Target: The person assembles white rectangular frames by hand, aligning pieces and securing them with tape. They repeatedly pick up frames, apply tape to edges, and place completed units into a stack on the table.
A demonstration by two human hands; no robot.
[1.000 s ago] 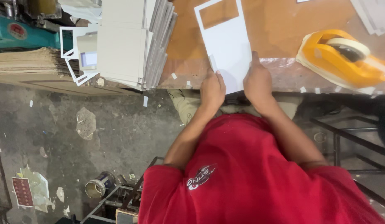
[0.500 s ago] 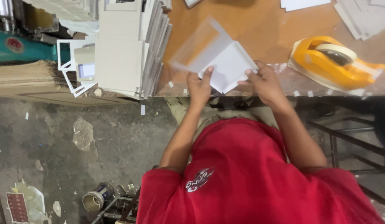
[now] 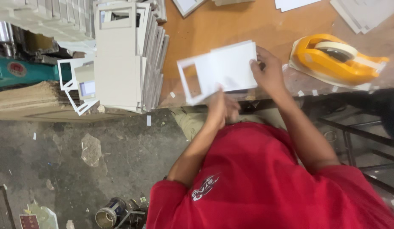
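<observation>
A white card (image 3: 224, 68) with a rectangular window cut near its left end is held just above the front edge of the brown wooden table (image 3: 231, 25). My left hand (image 3: 220, 108) grips the card's lower edge from underneath. At the card's right edge my right hand (image 3: 269, 72) pinches it. The card lies roughly level, long side running left to right. A red shirt covers the lower part of the view.
An orange tape dispenser (image 3: 333, 57) sits on the table to the right of my right hand. A tall stack of grey window cards (image 3: 125, 55) stands at the left table edge. More white sheets (image 3: 358, 12) lie at the back. Below lies a dirty concrete floor (image 3: 91, 152) with a tin (image 3: 107, 216).
The card lay flat and upright on the table a second ago. Both hands lifted it and turned it sideways, so its window now points left.
</observation>
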